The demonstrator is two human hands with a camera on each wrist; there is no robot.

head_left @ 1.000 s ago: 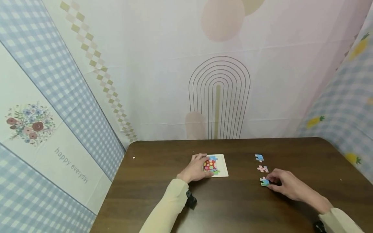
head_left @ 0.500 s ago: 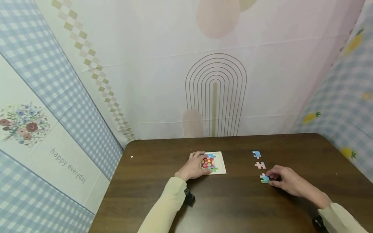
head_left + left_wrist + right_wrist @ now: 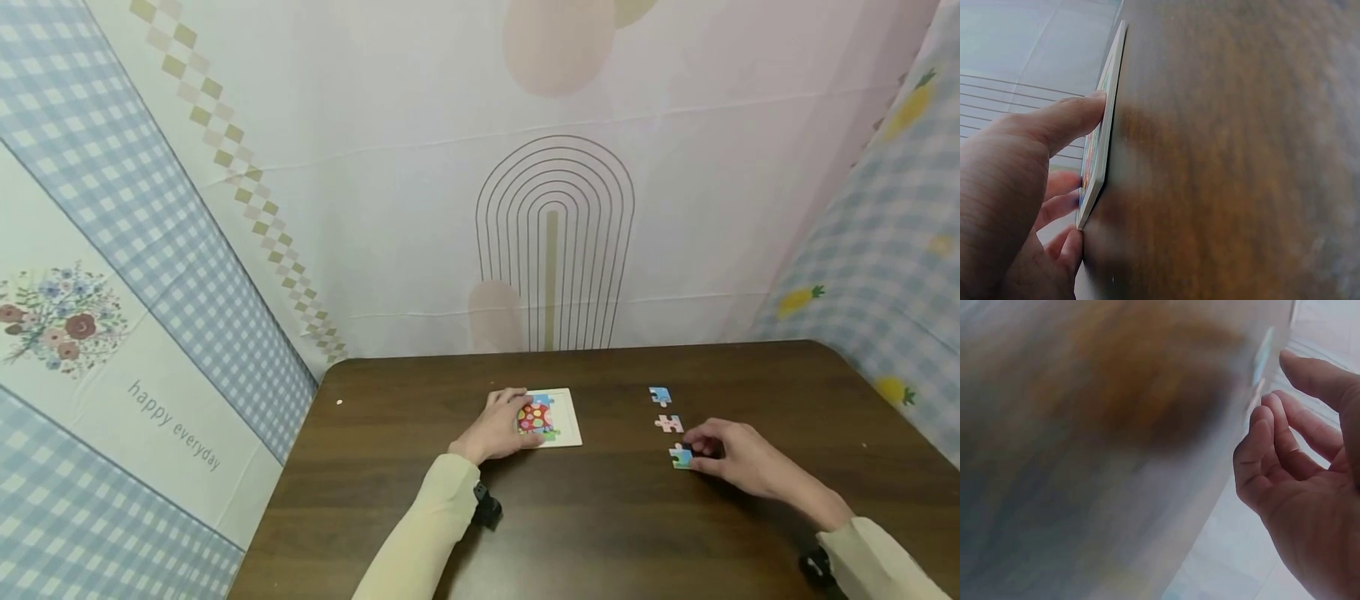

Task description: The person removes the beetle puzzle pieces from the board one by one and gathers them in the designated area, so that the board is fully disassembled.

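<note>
My left hand (image 3: 492, 427) holds a pale puzzle board (image 3: 567, 417) from its left side on the table. In the left wrist view the thumb (image 3: 1079, 115) lies at the near edge of the board, with the other fingers beyond it. Joined pieces with a red, dotted picture (image 3: 536, 418) fill part of the board. At the right, my right hand (image 3: 738, 454) is beside a blue and green puzzle piece (image 3: 681, 457), fingertips at its right edge. The right wrist view has a gap between thumb and bent fingers. A pink piece (image 3: 669, 423) and a blue piece (image 3: 660, 396) lie behind it.
The brown wooden table (image 3: 600, 517) has rounded far corners. A patterned cloth (image 3: 405, 250) hangs behind its far edge, with checked cloth on both sides. A small white speck (image 3: 339, 402) lies near the left end.
The nearest piece has turned slightly and sits straighter beneath the other two, with my right hand staying at its edge. My left hand keeps its place on the board. The head view has shifted slightly.
</note>
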